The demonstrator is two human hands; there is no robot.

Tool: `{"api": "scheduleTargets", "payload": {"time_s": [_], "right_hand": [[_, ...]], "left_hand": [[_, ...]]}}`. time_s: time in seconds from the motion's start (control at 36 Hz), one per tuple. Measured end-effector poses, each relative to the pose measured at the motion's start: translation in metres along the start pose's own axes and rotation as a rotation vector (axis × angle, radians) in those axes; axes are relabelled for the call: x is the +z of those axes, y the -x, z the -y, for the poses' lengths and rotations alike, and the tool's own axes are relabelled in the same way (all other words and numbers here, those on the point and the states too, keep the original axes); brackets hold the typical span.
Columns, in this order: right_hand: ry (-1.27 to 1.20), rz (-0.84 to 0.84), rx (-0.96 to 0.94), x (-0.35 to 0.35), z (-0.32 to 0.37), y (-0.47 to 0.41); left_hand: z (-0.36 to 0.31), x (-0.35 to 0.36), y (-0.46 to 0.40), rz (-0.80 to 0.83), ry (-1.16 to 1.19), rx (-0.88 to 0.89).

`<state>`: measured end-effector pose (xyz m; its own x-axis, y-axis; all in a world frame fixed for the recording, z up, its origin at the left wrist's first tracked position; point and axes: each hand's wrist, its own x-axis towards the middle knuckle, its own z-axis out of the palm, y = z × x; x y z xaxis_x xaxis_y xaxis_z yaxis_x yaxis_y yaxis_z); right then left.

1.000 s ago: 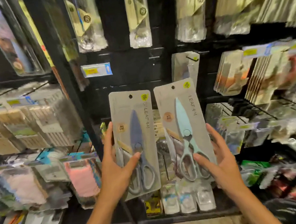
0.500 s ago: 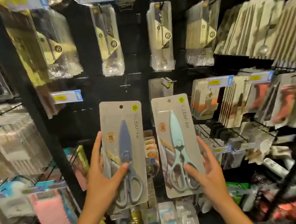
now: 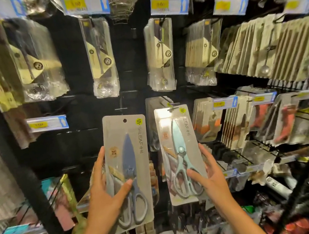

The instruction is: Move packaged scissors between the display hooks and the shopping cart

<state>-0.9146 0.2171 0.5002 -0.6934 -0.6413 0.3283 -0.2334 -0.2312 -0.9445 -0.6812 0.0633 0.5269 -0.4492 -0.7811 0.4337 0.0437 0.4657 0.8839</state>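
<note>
Both packs are up at the display — left hand point(image 3: 102, 194) pinching the blue scissors point(image 3: 129, 169), right hand point(image 3: 211, 177) pinching the green scissors point(image 3: 180, 152) by an empty hook point(image 3: 121, 108). Neither looks hung yet — no cart in view.

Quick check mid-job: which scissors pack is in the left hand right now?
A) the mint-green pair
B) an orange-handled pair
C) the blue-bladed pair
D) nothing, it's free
C: the left hand grips the blue scissors pack, thumb across its front, while the right hand holds the mint-green scissors pack.
</note>
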Motion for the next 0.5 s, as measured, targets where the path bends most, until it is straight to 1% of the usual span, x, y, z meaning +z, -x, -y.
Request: {"api": "scheduleTargets", "payload": {"time_s": [0.22, 0.33, 0.5], "right_hand": [[-0.054, -0.011, 0.056, 0.003, -0.015, -0.022], [-0.045, 0.008, 0.068, -0.001, -0.022, -0.033], [0.008, 0.052, 0.049, -0.005, -0.039, -0.049]], "left_hand": [[-0.001, 0.012, -0.019, -0.004, 0.034, 0.02], [0.0, 0.019, -0.027, -0.005, 0.057, 0.024], [-0.001, 0.03, -0.038, -0.021, 0.03, 0.055]]}}
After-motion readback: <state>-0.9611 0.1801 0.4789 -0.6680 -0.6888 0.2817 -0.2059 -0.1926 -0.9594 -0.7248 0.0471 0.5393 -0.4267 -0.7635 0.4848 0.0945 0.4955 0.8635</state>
